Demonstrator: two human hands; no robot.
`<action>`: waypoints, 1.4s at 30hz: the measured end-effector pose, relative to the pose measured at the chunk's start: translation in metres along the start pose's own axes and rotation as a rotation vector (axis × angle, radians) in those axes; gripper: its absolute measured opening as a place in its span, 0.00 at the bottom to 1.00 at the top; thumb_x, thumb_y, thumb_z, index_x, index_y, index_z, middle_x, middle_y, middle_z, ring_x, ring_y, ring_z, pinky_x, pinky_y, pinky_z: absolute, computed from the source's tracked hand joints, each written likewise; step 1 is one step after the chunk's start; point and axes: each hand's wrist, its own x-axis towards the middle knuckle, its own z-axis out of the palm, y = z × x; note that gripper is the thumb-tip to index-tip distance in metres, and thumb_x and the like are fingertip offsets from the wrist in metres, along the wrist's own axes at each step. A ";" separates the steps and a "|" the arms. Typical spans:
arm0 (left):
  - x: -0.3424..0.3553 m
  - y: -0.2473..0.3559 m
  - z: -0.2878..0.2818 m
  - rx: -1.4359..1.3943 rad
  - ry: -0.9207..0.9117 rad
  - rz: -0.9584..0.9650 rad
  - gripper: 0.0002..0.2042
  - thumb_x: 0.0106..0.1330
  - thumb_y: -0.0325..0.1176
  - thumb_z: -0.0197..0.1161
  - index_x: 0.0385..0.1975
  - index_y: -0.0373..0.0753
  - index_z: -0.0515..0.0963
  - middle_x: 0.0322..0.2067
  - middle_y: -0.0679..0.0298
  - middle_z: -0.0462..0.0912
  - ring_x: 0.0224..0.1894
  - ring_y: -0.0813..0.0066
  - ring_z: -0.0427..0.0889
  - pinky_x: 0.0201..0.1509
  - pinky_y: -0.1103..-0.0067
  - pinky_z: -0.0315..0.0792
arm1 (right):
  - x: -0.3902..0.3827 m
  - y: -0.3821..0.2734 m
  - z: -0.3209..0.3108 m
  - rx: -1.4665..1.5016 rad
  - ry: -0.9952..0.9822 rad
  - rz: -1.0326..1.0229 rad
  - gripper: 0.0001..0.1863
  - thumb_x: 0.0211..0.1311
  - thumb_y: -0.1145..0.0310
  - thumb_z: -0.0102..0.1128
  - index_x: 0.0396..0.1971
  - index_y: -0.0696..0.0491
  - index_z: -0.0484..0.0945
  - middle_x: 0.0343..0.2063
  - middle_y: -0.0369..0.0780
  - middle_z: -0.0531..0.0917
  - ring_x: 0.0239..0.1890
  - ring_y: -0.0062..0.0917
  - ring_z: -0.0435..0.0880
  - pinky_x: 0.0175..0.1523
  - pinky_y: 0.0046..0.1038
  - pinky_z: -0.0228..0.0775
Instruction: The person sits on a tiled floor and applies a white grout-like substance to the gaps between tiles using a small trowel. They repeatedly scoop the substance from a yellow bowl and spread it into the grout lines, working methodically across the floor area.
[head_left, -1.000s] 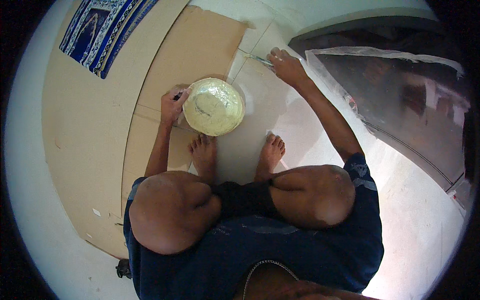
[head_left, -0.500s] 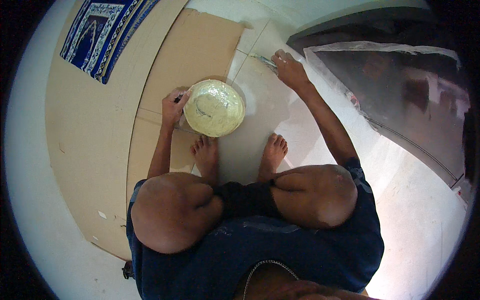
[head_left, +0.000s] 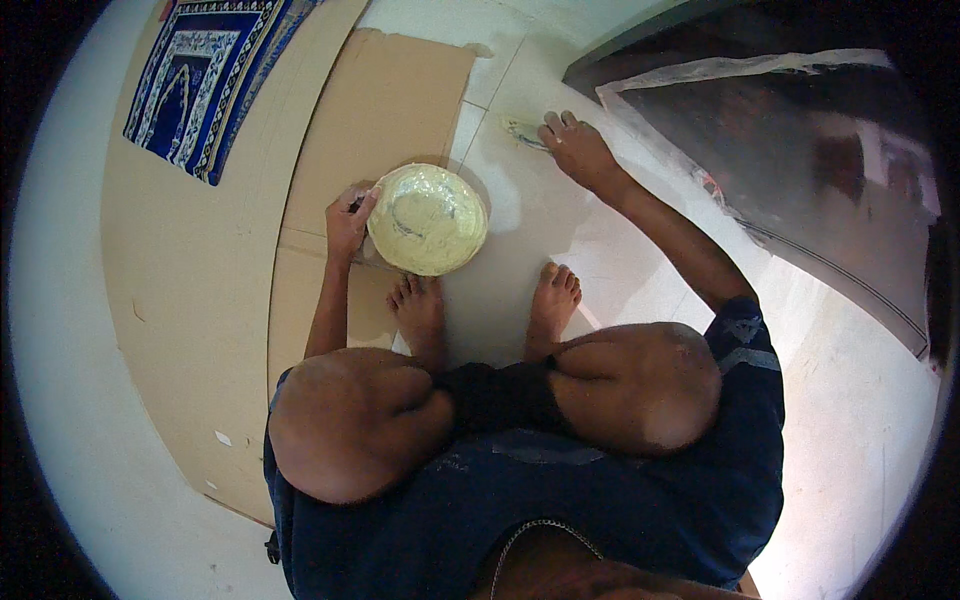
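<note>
My left hand [head_left: 349,217] is closed on the left rim of a round bowl [head_left: 428,222]. Pale yellow-green paste coats the inside of this bowl, with darker streaks near the middle. Out ahead on the right, my right hand [head_left: 577,150] is wrapped round a putty knife [head_left: 523,132], its grip mostly hidden by the fingers. Paste smears the flat blade, which points left over the tiled floor. Bowl and blade are apart. Whitish residue marks my fingers.
Cardboard sheets [head_left: 385,110] cover the floor to the left, with a blue patterned rug [head_left: 187,92] on them. A dark panel edged with clear plastic [head_left: 790,150] stands on the right. My bare feet [head_left: 553,303] are just behind the bowl, under my bent knees.
My right hand has turned and shifted slightly nearer, so more of the blade's smeared face shows. My left hand still has the bowl, nearly unmoved. The whole view has shifted a little.
</note>
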 end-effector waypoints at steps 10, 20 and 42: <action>-0.001 0.001 0.000 0.079 0.017 -0.034 0.12 0.63 0.35 0.61 0.39 0.33 0.79 0.32 0.65 0.82 0.35 0.80 0.77 0.41 0.81 0.71 | -0.027 0.000 0.000 0.097 -0.008 0.144 0.15 0.52 0.70 0.55 0.41 0.55 0.73 0.42 0.43 0.72 0.45 0.34 0.75 0.40 0.33 0.77; 0.003 -0.014 0.000 0.158 0.005 -0.060 0.12 0.65 0.35 0.57 0.41 0.33 0.79 0.33 0.65 0.82 0.36 0.80 0.77 0.42 0.81 0.71 | -0.057 -0.004 -0.001 0.322 -0.052 0.274 0.13 0.53 0.71 0.53 0.40 0.55 0.74 0.46 0.43 0.71 0.48 0.37 0.73 0.48 0.37 0.72; 0.001 -0.009 0.005 0.060 0.005 0.005 0.13 0.66 0.34 0.56 0.41 0.31 0.79 0.34 0.64 0.81 0.36 0.79 0.76 0.42 0.80 0.70 | 0.029 -0.005 0.014 0.260 0.109 0.279 0.14 0.56 0.66 0.53 0.42 0.54 0.77 0.53 0.43 0.70 0.57 0.37 0.65 0.58 0.42 0.61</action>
